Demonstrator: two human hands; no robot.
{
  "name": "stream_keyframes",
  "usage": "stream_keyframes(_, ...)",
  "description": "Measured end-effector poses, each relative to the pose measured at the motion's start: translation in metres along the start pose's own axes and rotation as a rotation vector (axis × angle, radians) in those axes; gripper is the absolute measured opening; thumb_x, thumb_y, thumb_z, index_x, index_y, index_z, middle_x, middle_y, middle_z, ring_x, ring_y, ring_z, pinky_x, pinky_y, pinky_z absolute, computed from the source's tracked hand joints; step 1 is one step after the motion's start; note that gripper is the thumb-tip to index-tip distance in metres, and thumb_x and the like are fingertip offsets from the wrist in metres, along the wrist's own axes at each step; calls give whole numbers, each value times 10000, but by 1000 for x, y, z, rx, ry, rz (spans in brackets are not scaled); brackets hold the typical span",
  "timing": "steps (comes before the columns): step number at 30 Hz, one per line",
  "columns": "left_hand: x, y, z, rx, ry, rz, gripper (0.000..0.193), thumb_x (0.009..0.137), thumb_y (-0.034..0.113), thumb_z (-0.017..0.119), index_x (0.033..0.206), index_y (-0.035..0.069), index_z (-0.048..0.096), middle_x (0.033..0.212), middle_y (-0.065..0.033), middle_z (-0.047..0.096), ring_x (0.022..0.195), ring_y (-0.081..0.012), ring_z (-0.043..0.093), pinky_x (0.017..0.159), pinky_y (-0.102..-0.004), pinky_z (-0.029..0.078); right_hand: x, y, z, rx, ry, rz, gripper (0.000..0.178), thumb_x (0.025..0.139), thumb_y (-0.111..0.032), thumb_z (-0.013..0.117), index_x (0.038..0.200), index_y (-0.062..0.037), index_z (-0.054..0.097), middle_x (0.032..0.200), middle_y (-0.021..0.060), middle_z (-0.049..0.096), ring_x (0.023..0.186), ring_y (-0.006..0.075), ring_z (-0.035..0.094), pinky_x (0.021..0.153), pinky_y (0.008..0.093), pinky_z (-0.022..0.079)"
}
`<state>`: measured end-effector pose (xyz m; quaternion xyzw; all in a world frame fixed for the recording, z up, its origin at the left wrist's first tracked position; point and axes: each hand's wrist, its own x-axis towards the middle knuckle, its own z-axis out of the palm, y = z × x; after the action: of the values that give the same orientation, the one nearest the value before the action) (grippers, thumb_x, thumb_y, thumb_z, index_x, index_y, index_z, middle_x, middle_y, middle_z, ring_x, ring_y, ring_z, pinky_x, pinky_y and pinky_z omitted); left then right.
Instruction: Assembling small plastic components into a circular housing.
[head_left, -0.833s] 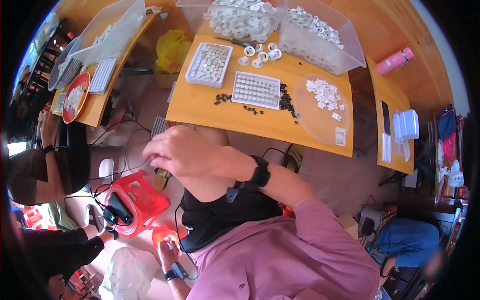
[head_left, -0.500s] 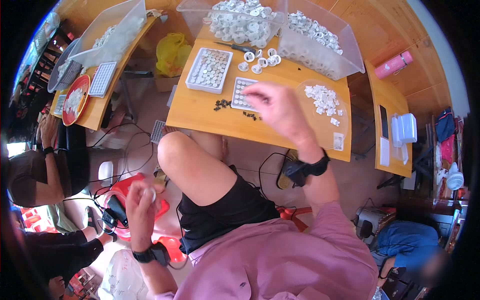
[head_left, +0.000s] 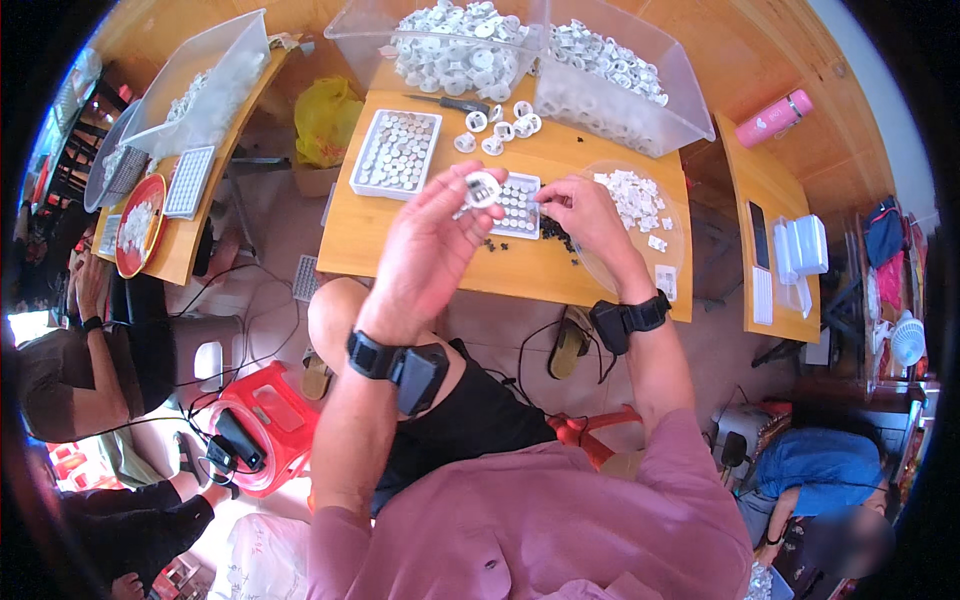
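Observation:
My left hand (head_left: 432,245) is raised over the near part of the table, palm up. Its fingers hold a round white plastic part (head_left: 482,188) with dark slots in its face. My right hand (head_left: 592,218) is at the right edge of a small white tray (head_left: 524,235) of silvery discs, thumb and forefinger pinched together. Whatever lies in that pinch is too small to make out. Small black pieces (head_left: 556,230) are scattered beside and below the right hand. Similar round white parts (head_left: 492,145) stand in a group behind the small tray.
A larger white disc tray (head_left: 384,189) sits left on the wooden table (head_left: 350,235), with a screwdriver (head_left: 450,103) behind it. Clear bins (head_left: 620,125) of white parts line the back. White pieces (head_left: 635,200) lie on a round plate at right. A red stool (head_left: 275,400) stands lower left.
My left hand has risen from beside the red stool to above the table, carrying the round white part. My right hand has shifted from over the small tray to its right edge.

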<state>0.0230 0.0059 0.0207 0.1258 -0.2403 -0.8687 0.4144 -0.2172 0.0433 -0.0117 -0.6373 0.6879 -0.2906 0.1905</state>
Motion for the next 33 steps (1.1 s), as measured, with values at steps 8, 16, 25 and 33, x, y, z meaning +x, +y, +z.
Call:
stream_keyframes(8,-1,-28,-17,-72,95,-115,322,1017,155,479,1275,-33,517,1241,-180,604,1028,-211,604,946,-325,498,-4,-3,0,-4,-60,12,152,788,-78,665,919,-38,730,850,147,665,770,284,654,690,371,504)
stream_keyframes(16,-4,-32,-23,-76,167,-103,315,1015,129,466,1274,-45,508,1247,-185,598,1079,-253,612,958,-350,504,1,-13,2,23,-82,80,120,790,-75,684,876,8,683,809,128,665,734,240,655,653,352,504)
stream_keyframes(25,-10,-28,-30,-79,230,-28,309,1017,124,469,1282,-31,495,1264,-175,582,1085,-297,612,991,-363,496,-6,-13,-10,-35,65,135,180,805,-101,701,959,-9,720,837,140,698,682,225,656,653,331,513)
stream_keyframes(33,-11,-24,-28,-53,338,87,372,1001,87,479,1337,-69,438,1311,-208,537,1120,-317,594,1032,-363,478,-23,-11,-27,-64,149,94,119,824,-88,683,897,2,711,842,131,690,672,224,652,646,328,515)
